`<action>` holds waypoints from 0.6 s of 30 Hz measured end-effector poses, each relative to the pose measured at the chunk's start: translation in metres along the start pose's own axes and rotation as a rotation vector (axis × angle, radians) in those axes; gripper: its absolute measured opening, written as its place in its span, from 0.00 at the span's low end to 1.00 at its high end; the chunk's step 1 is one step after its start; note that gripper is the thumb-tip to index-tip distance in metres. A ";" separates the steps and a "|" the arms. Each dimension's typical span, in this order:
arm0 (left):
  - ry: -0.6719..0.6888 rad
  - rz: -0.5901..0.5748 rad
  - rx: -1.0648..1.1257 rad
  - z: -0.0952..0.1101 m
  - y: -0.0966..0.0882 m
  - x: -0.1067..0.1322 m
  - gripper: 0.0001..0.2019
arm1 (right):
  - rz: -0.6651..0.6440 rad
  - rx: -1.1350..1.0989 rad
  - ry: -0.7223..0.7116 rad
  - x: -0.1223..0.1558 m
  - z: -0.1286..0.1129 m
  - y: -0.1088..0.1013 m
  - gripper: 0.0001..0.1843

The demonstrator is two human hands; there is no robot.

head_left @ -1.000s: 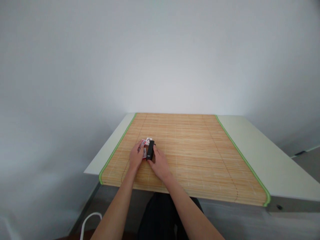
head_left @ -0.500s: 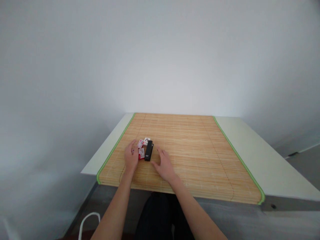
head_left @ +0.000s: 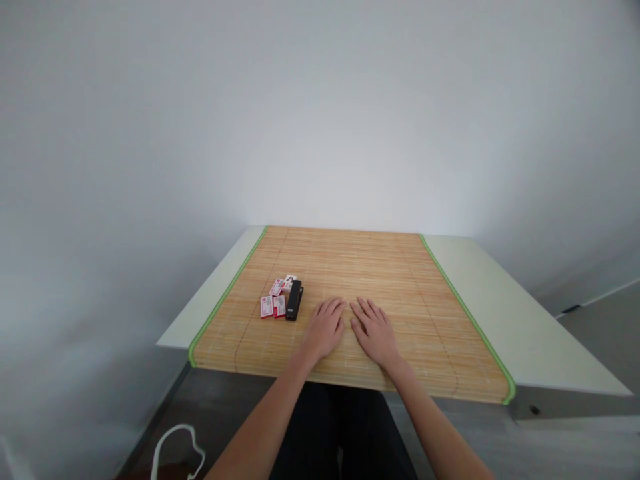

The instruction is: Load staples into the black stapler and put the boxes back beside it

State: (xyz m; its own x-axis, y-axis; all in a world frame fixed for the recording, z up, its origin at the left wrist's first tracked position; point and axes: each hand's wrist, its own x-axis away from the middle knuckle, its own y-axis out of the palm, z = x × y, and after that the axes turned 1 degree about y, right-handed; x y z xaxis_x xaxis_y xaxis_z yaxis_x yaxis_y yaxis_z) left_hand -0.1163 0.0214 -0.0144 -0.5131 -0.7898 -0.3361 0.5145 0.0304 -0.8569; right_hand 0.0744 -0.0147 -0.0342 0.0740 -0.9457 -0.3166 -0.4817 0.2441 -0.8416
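My left hand (head_left: pixel 326 327) lies flat on the bamboo mat (head_left: pixel 360 267), palm down and holding nothing. Beside it, a little to the right, my right hand (head_left: pixel 375 332) rests the same way with its fingers spread. To the left of my left hand stands a black stapler (head_left: pixel 295 300), apart from both hands. Several small red and white boxes are grouped against the stapler's left side: one at the lower left (head_left: pixel 267 307), another next to it (head_left: pixel 279 306), one above them (head_left: pixel 277 287), and a whiter one (head_left: pixel 289 283) partly behind the stapler.
The green-edged mat covers the middle of a white table (head_left: pixel 493 307), whose sides show left and right. A pale wall (head_left: pixel 340 120) rises behind the table. At the lower left, a white cable-like loop (head_left: pixel 159 448) hangs below the table's height.
Both hands have moved right, away from the stapler and small boxes, and now lie flat on the mat. A box that my left hand had covered is now visible.
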 end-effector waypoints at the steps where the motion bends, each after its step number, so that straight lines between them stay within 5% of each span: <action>1: -0.004 0.003 -0.022 -0.002 0.002 0.000 0.24 | 0.001 0.014 0.000 0.000 0.000 0.000 0.27; 18: -0.082 0.035 -0.070 -0.001 0.012 0.002 0.27 | 0.022 -0.010 0.031 -0.003 -0.010 0.001 0.28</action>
